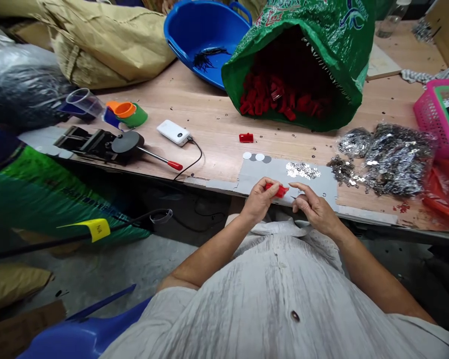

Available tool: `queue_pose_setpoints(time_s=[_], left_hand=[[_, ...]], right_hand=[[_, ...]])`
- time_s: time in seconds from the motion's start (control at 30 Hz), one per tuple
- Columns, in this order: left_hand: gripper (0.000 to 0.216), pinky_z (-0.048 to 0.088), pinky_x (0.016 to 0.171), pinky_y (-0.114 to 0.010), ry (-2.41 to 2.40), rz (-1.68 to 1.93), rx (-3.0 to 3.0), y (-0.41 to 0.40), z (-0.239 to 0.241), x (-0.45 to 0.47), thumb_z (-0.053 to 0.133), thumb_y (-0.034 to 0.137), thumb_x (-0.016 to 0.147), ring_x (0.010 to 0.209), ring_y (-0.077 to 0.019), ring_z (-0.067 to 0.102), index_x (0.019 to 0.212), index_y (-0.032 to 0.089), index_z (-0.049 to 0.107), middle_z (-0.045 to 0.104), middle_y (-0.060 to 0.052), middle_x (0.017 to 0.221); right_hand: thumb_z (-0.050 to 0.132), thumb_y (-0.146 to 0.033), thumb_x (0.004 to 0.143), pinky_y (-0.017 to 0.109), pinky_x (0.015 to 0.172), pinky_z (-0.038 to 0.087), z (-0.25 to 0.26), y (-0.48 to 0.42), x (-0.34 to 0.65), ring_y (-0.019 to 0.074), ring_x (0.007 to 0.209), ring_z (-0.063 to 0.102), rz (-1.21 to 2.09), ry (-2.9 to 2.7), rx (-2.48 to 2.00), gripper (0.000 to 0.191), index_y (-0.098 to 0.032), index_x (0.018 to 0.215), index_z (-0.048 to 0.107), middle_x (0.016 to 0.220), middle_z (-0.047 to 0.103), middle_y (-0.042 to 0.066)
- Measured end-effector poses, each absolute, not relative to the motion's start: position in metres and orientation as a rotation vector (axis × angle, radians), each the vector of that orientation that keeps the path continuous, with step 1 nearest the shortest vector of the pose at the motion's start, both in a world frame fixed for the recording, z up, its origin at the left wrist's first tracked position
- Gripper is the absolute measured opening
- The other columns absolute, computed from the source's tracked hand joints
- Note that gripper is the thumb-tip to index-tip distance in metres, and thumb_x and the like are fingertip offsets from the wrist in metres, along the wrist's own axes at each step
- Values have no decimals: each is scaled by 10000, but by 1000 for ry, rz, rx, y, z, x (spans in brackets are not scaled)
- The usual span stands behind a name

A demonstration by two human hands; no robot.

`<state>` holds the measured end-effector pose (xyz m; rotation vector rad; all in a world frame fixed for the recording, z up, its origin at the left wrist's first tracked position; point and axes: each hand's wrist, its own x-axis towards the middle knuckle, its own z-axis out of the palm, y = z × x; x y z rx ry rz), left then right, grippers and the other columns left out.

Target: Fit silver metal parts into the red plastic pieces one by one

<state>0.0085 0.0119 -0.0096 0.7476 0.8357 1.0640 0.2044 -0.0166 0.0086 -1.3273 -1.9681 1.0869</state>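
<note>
My left hand point(259, 200) is closed around a small red plastic piece point(279, 189), held just above the table's front edge. My right hand point(314, 208) is beside it, its fingers pinched together at the piece's right end, holding what looks like a tiny metal part. Both hands hover over a grey card sheet point(262, 172) that carries a small heap of shiny metal bits point(303, 170). Another red plastic piece point(246, 137) lies alone on the table farther back.
A green sack point(322, 30) full of red pieces lies open at the back. Bags of metal parts point(392, 157) sit right, by a pink basket point(430, 114). A blue tub point(194, 35), power bank point(174, 132), hand press point(108, 144) and cups point(125, 112) stand left.
</note>
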Motion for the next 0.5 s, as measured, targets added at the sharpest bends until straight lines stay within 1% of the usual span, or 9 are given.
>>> queue_pose_setpoints(time_s=[0.1,0.2,0.33,0.4,0.5], left_hand=[[327,503,954,-338,731,1011,513,6,-2,12,759,395,801,890,-152,696,765,176,518,670,6,841],[271,504,982,-349,708,982,368,1,3,15,708,345,858,854,-149,698,738,170,539,667,0,778],[165,515,999,-357,715,964,227,-4,6,19,642,296,911,842,-148,697,824,158,628,703,-34,856],[158,515,1012,-356,706,965,180,-6,7,22,625,285,923,859,-150,697,842,152,643,706,-44,880],[158,523,1004,-346,684,980,121,-7,7,24,607,257,933,827,-133,684,828,145,645,698,-41,872]], right_hand=[[381,-365,1023,280,696,481,12,-18,199,159,669,638,977,-2044,-1362,436,-256,1441,440,729,677,-27],[391,-406,1023,273,665,483,12,-19,196,168,681,659,903,-2064,-1368,420,-270,1407,495,739,686,-20],[406,-424,1020,279,686,501,15,-19,194,185,774,697,863,-2066,-1370,396,-266,1357,541,873,737,6],[411,-415,1020,290,709,508,17,-20,193,192,812,704,820,-2063,-1377,382,-258,1333,563,963,751,21],[416,-398,1021,300,745,516,15,-20,193,196,856,708,770,-2047,-1361,356,-251,1294,592,1064,750,33]])
